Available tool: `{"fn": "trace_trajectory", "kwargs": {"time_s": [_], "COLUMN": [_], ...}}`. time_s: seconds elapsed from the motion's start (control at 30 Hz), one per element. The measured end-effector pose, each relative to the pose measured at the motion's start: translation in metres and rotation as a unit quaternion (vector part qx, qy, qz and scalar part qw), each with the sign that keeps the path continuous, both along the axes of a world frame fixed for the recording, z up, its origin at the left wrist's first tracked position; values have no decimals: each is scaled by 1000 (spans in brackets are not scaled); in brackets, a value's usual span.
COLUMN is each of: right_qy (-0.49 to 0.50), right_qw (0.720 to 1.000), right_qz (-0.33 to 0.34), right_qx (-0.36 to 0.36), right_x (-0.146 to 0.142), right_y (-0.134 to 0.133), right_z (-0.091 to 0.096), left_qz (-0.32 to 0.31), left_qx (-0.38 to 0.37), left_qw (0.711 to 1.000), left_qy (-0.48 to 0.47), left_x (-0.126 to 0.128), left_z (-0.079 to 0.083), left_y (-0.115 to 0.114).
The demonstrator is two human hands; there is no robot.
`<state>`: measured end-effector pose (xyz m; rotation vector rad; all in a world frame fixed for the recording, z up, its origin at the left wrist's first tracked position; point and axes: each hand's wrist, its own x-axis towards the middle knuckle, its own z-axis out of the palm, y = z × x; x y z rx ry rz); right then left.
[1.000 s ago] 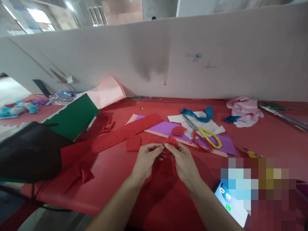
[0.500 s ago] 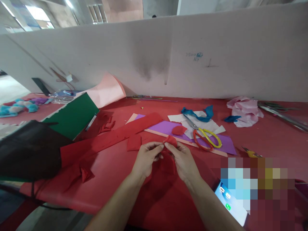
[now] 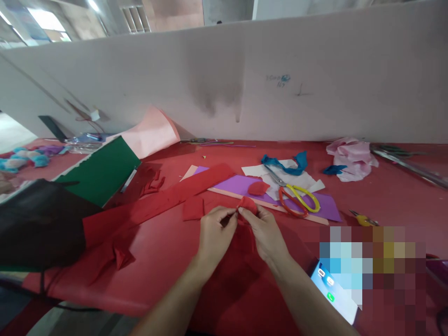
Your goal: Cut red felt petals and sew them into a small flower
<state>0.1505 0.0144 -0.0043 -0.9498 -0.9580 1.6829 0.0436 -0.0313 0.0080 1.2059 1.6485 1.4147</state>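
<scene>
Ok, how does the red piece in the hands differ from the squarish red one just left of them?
The held piece is pinched by the left hand and right hand; the squarish piece lies untouched.
The held piece shows a curved upper edge; the squarish piece has straighter edges.
Fingers partly hide the held piece, while the squarish piece is in plain view.
Both are red.

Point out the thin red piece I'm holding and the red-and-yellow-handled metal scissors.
Thin red piece (image 3: pixel 248 204), head view: curved top.
Red-and-yellow-handled metal scissors (image 3: pixel 286 185), head view: where handles begin.
</scene>
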Motion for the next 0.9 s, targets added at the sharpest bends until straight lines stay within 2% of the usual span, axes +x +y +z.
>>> {"fn": "trace_trajectory", "kwargs": {"time_s": [0.07,0.13,0.17,0.23,0.33,0.43,0.63,0.77,0.9], "right_qy": [-1,3,8,27,50,57,69,80,60], "right_qw": [1000,1000,1000,999,996,995,992,991,994], "right_qz": [-5,-5,-1,18,48,55,58,67,57], "right_qx": [-1,-8,-14,-29,-55,-67,-84,-84,-70], "right_x": [0,-1,-1,-2,-3,-3,0,0,0], "right_y": [1,1,2,2,1,0,0,1,1], "right_z": [-1,-2,-3,-2,0,4,9,11,6], "left_qz": [0,-12,-18,-33,-74,-103,-98,-91,-86], "left_qx": [13,-21,-48,-102,-142,-146,-186,-200,-183], "left_qw": [1000,996,985,947,899,886,861,866,879], "left_qy": [6,-89,-163,-304,-407,-429,-462,-450,-431], "left_x": [1,1,-1,-4,-10,-13,-17,-19,-17], "left_z": [1,2,3,5,6,5,5,7,5], "left_y": [-1,-1,0,2,4,5,4,5,5]}}
